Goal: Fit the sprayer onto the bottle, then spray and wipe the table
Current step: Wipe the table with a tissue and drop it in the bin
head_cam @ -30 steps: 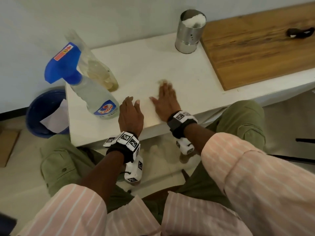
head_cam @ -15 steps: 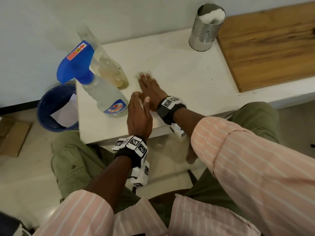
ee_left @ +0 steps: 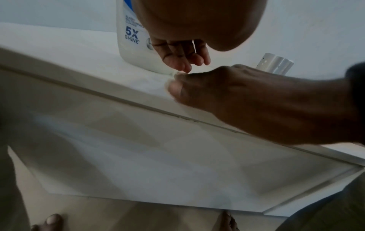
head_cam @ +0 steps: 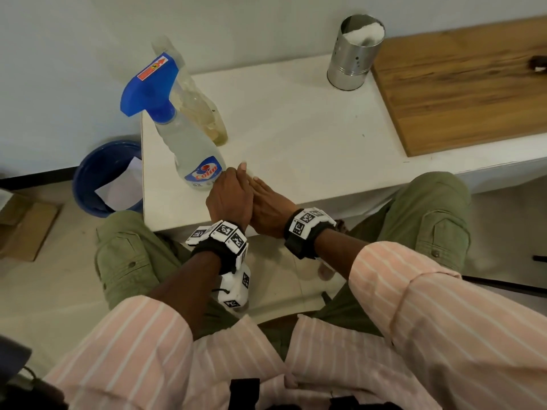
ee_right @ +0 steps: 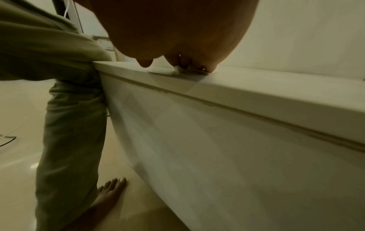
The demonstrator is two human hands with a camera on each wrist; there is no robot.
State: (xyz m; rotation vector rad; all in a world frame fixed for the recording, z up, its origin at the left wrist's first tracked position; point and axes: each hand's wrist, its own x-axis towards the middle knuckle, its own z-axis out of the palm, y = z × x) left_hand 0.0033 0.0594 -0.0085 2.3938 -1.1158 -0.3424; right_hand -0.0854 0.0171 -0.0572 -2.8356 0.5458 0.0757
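Observation:
A clear spray bottle [head_cam: 192, 149] with a blue sprayer [head_cam: 148, 87] fitted on top stands upright at the left end of the white table [head_cam: 296, 119]. My left hand [head_cam: 233, 184] is right beside the bottle's base [ee_left: 134, 46], fingers [ee_left: 181, 61] hanging loose and holding nothing. My right hand [head_cam: 266, 196] lies flat on the tabletop against the left hand. Its fingers [ee_right: 187, 62] press a small white tissue [ee_left: 171, 74] onto the surface near the front edge. Most of the tissue [ee_right: 187, 70] is hidden under the fingers.
A second clear bottle [head_cam: 201, 113] with yellowish liquid stands behind the spray bottle. A steel tin [head_cam: 353, 54] stands at the back, and a wooden board [head_cam: 473, 84] lies to the right. A blue bin [head_cam: 100, 179] sits on the floor at the left.
My right hand has slid the tissue left and toward me across the table, from the middle to beside my left hand. The left hand has stayed by the bottle.

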